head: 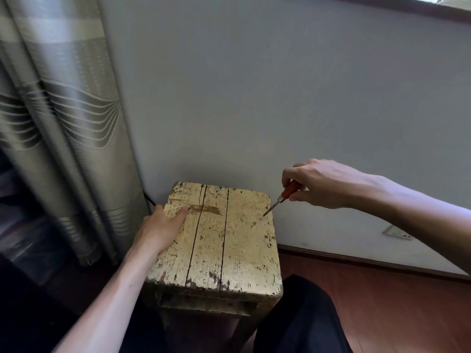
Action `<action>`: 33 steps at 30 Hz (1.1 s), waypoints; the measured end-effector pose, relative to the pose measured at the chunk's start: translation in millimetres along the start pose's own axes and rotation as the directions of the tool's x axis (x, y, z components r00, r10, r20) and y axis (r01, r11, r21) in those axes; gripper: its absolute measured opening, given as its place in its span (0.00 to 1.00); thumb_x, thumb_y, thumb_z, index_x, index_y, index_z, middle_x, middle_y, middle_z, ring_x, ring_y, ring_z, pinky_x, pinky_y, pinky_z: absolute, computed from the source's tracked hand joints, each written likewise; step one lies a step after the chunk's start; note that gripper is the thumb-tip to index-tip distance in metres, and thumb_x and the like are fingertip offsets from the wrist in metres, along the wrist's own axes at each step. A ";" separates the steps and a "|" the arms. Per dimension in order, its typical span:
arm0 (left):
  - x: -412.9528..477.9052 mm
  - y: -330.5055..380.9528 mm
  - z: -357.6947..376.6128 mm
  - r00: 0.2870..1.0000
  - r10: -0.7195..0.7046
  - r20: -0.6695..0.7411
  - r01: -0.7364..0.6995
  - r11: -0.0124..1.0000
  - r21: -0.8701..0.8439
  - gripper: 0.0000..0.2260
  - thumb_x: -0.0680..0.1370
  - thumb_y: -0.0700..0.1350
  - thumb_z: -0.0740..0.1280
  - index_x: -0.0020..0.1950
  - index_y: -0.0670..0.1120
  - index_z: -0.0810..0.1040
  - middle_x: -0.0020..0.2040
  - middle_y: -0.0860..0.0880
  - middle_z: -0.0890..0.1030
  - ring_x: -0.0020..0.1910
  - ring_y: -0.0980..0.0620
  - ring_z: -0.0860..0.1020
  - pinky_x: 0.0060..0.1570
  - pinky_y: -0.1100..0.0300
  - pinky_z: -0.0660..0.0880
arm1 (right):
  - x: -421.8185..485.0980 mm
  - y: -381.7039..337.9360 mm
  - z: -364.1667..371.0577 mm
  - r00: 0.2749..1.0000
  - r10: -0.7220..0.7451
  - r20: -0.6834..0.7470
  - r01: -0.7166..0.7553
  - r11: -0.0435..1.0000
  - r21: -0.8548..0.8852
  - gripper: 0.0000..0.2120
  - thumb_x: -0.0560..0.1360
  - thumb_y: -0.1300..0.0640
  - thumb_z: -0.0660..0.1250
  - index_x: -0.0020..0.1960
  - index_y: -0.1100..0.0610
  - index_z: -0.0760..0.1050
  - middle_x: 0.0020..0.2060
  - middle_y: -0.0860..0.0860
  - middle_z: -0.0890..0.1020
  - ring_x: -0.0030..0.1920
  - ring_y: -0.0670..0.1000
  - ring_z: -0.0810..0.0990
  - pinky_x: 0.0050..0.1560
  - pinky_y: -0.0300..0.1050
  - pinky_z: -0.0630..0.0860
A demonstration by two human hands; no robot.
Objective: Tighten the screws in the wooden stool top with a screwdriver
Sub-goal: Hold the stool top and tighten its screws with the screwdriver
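Note:
A worn wooden stool top (216, 240) with flaking yellow paint and two long cracks stands in front of me. My right hand (318, 184) grips the red handle of a screwdriver (280, 198), whose tip sits on a screw (261, 217) near the top's far right edge. Two more screws show along the right edge, one (269, 245) midway and one (264, 266) nearer me. My left hand (160, 228) rests on the top's left edge, the thumb lying flat on the wood and the fingers over the side.
A grey wall (254, 98) rises just behind the stool. A striped curtain (63, 123) hangs at the left. To the right lie a wooden floor (382, 301), a baseboard and a wall socket (397, 234). My dark-clad knee (300, 314) is beside the stool's near right corner.

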State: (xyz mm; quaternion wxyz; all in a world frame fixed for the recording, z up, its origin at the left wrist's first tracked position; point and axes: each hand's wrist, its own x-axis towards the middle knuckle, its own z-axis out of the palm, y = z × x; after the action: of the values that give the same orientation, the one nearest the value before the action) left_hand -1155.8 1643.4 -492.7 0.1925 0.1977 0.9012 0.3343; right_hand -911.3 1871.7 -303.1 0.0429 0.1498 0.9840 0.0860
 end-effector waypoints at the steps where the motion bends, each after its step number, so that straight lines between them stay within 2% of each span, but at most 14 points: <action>1: -0.5 0.6 0.2 1.000 0.002 -0.004 -0.002 1.000 0.005 0.45 0.77 0.75 0.56 0.82 0.45 0.59 0.78 0.41 0.69 0.72 0.38 0.72 0.64 0.44 0.73 | 0.2 -0.5 -1.4 1.000 -0.009 -0.001 0.009 1.000 -0.013 0.09 0.81 0.46 0.71 0.59 0.47 0.78 0.51 0.44 0.83 0.48 0.51 0.82 0.45 0.48 0.79; 5: -0.7 1.2 0.4 1.000 0.003 -0.015 -0.003 1.000 0.017 0.45 0.77 0.75 0.56 0.83 0.45 0.58 0.79 0.40 0.67 0.73 0.38 0.71 0.64 0.45 0.73 | 3.0 -0.7 -2.6 1.000 -0.019 -0.004 0.018 0.998 -0.061 0.09 0.81 0.44 0.69 0.56 0.47 0.79 0.47 0.45 0.85 0.45 0.51 0.82 0.42 0.47 0.77; 8: 0.6 -0.4 0.1 1.000 0.004 -0.012 -0.004 1.000 0.014 0.44 0.77 0.75 0.56 0.82 0.45 0.60 0.77 0.41 0.70 0.71 0.38 0.73 0.62 0.45 0.74 | 5.6 -2.1 1.5 0.999 0.022 -0.025 -0.023 0.998 -0.064 0.17 0.80 0.36 0.67 0.51 0.49 0.79 0.40 0.46 0.81 0.40 0.54 0.81 0.36 0.46 0.73; 11: 1.2 0.4 0.4 1.000 0.007 -0.013 -0.007 1.000 0.026 0.44 0.77 0.75 0.56 0.81 0.44 0.61 0.76 0.41 0.70 0.71 0.39 0.73 0.62 0.46 0.73 | 8.6 -3.0 6.9 0.994 0.087 -0.062 -0.091 0.993 -0.076 0.23 0.80 0.32 0.63 0.42 0.51 0.78 0.32 0.45 0.75 0.32 0.52 0.76 0.29 0.42 0.63; 13: 1.4 1.0 0.5 1.000 0.006 -0.017 -0.006 0.999 0.042 0.44 0.77 0.75 0.55 0.81 0.44 0.60 0.77 0.41 0.70 0.71 0.38 0.73 0.61 0.46 0.73 | 10.3 -3.2 9.1 0.990 0.118 -0.079 -0.123 0.991 -0.057 0.27 0.81 0.33 0.61 0.32 0.50 0.73 0.28 0.45 0.73 0.27 0.49 0.73 0.27 0.41 0.61; 15: 1.7 1.0 0.6 1.000 0.000 -0.013 0.001 0.999 0.047 0.45 0.76 0.76 0.55 0.81 0.44 0.61 0.76 0.40 0.70 0.70 0.38 0.73 0.61 0.46 0.74 | 11.7 -4.3 11.1 0.984 0.156 -0.091 -0.160 0.987 -0.033 0.29 0.83 0.34 0.59 0.28 0.49 0.71 0.26 0.46 0.72 0.26 0.49 0.71 0.27 0.40 0.61; 17: 1.6 0.9 -0.1 1.000 -0.008 -0.011 0.008 0.998 0.055 0.45 0.76 0.76 0.55 0.81 0.44 0.61 0.76 0.40 0.70 0.70 0.38 0.73 0.61 0.45 0.74 | 13.4 -7.0 12.5 0.977 0.194 -0.092 -0.199 0.979 -0.044 0.30 0.84 0.35 0.57 0.31 0.52 0.75 0.28 0.48 0.75 0.27 0.50 0.72 0.28 0.41 0.62; 19: 1.1 1.7 -0.5 1.000 -0.009 -0.011 0.010 0.998 0.062 0.45 0.76 0.76 0.54 0.82 0.45 0.59 0.77 0.40 0.69 0.72 0.38 0.71 0.63 0.45 0.73 | 14.4 -8.6 11.9 0.975 0.216 -0.058 -0.217 0.976 -0.020 0.26 0.82 0.33 0.57 0.38 0.51 0.77 0.33 0.48 0.78 0.32 0.50 0.75 0.30 0.43 0.65; 21: -0.1 2.6 -0.5 1.000 -0.011 -0.015 0.012 0.998 0.063 0.45 0.77 0.76 0.54 0.83 0.45 0.56 0.79 0.40 0.66 0.75 0.38 0.69 0.65 0.44 0.71 | 13.3 -7.0 6.1 0.974 0.220 0.062 -0.225 0.971 0.086 0.19 0.77 0.31 0.61 0.49 0.47 0.72 0.43 0.45 0.82 0.41 0.51 0.79 0.36 0.46 0.73; 23: -1.0 3.0 -0.5 1.000 -0.008 -0.016 0.009 0.998 0.056 0.45 0.77 0.75 0.55 0.83 0.45 0.56 0.79 0.40 0.66 0.75 0.38 0.69 0.66 0.44 0.71 | 10.8 -4.9 -0.5 0.970 0.177 0.169 -0.211 0.954 0.212 0.20 0.74 0.35 0.65 0.55 0.47 0.66 0.49 0.42 0.82 0.46 0.50 0.81 0.45 0.52 0.80; 25: -1.5 3.7 -0.8 1.000 -0.005 -0.014 0.005 0.999 0.050 0.45 0.77 0.75 0.55 0.83 0.44 0.57 0.79 0.40 0.66 0.74 0.38 0.70 0.66 0.44 0.71 | 8.9 -3.0 -0.7 0.975 0.120 0.185 -0.165 0.954 0.252 0.16 0.77 0.42 0.67 0.56 0.48 0.65 0.47 0.39 0.81 0.44 0.46 0.81 0.44 0.50 0.80; 29: -2.0 3.4 -1.4 1.000 -0.011 -0.009 0.011 0.999 0.051 0.45 0.77 0.75 0.55 0.82 0.44 0.58 0.78 0.39 0.67 0.74 0.37 0.70 0.65 0.43 0.72 | 7.7 1.6 4.5 0.993 0.082 0.080 -0.098 0.969 0.228 0.10 0.78 0.50 0.69 0.54 0.45 0.69 0.39 0.34 0.78 0.39 0.41 0.78 0.37 0.44 0.75; 33: -2.5 3.6 -1.3 1.000 0.000 -0.006 0.000 0.999 0.054 0.45 0.77 0.75 0.55 0.82 0.43 0.59 0.78 0.39 0.68 0.73 0.38 0.71 0.65 0.43 0.73 | 3.2 7.1 1.2 0.996 0.080 0.031 -0.084 0.975 0.205 0.10 0.77 0.52 0.70 0.56 0.43 0.75 0.42 0.37 0.79 0.41 0.43 0.80 0.42 0.49 0.81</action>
State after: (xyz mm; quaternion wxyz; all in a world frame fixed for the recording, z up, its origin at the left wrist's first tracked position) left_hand -1153.5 1644.0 -488.8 0.1843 0.2016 0.9104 0.3107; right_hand -912.2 1879.5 -303.2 0.0348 0.1948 0.9801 -0.0165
